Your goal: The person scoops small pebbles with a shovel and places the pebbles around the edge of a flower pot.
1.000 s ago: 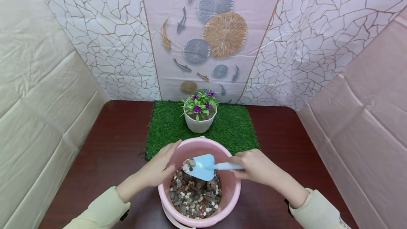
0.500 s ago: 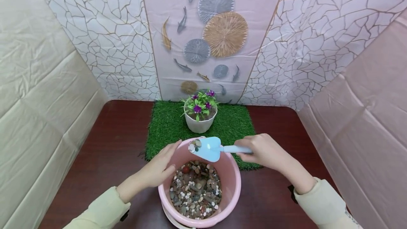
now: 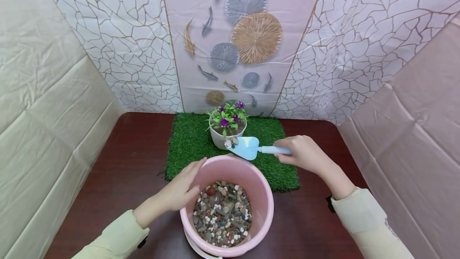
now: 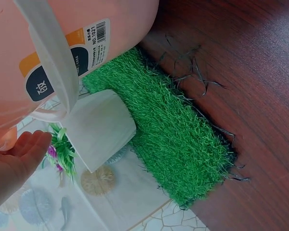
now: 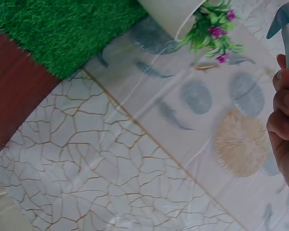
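In the head view my right hand (image 3: 302,153) grips the pale handle of a light blue hand trowel (image 3: 248,148). Its fingers are curled round the handle in the right wrist view too. A few pebbles (image 3: 230,143) lie at the trowel's tip, which overlaps the front of a white flowerpot (image 3: 218,139) holding a purple-flowered plant (image 3: 230,119). Below sits a pink bucket (image 3: 264,199) with mixed pebbles (image 3: 223,215) inside. My left hand (image 3: 179,189) rests on the bucket's left rim, fingers fairly straight and the thumb on the inner side.
The flowerpot stands on a green artificial grass mat (image 3: 190,135). Under everything is a dark red-brown table (image 3: 143,151). A patterned cloth backdrop (image 3: 251,83) hangs behind, with beige cloth walls on both sides. A white bucket handle (image 4: 50,53) hangs down the bucket's side.
My right hand has lifted the trowel with its pebbles out of the bucket and moved it away from me, past the far rim to the flowerpot. My left hand has stayed on the rim.
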`<state>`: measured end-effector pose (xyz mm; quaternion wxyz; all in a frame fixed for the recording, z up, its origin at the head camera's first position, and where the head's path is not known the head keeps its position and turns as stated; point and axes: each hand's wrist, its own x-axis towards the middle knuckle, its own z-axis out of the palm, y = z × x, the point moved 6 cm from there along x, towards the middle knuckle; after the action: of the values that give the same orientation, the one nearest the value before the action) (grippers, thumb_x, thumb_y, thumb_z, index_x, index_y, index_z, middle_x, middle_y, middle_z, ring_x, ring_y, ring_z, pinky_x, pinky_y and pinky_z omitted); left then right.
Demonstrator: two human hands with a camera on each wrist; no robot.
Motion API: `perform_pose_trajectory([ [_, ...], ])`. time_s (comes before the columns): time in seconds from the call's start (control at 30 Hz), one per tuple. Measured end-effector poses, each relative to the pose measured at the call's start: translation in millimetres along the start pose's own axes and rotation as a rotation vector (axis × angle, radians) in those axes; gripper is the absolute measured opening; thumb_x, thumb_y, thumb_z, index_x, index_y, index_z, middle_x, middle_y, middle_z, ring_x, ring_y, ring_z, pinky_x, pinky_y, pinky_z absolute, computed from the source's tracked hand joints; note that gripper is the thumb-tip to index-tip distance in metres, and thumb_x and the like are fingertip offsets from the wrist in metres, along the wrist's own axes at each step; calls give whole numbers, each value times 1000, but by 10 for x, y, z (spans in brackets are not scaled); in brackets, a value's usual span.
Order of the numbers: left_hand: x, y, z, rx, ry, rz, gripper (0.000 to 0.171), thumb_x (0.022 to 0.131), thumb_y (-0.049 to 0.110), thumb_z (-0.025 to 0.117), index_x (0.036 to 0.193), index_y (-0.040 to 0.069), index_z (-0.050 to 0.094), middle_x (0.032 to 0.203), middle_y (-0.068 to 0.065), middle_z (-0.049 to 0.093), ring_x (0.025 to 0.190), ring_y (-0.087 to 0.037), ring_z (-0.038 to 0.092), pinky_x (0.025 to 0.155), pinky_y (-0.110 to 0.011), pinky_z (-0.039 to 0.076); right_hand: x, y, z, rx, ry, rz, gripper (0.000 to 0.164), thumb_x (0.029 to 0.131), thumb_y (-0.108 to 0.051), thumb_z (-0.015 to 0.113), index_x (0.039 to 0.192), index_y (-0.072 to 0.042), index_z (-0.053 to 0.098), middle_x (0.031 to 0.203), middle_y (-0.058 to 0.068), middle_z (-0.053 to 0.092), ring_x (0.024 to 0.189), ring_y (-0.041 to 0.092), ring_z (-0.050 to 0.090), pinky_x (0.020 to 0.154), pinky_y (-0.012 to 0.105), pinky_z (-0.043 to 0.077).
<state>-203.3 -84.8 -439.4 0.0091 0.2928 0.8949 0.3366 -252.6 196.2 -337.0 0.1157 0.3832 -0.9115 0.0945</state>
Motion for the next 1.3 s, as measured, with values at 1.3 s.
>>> perform_pose_trajectory([
  [1.3, -6, -21, 15, -35, 11, -25, 70, 85, 5, 53, 149, 2, 23, 144, -19, 39, 132, -35, 39, 106, -53, 36, 474, 685, 461, -190, -168, 211, 15, 78, -11, 67, 65, -13, 59, 54, -1, 49, 50, 14, 32, 46, 27, 26],
])
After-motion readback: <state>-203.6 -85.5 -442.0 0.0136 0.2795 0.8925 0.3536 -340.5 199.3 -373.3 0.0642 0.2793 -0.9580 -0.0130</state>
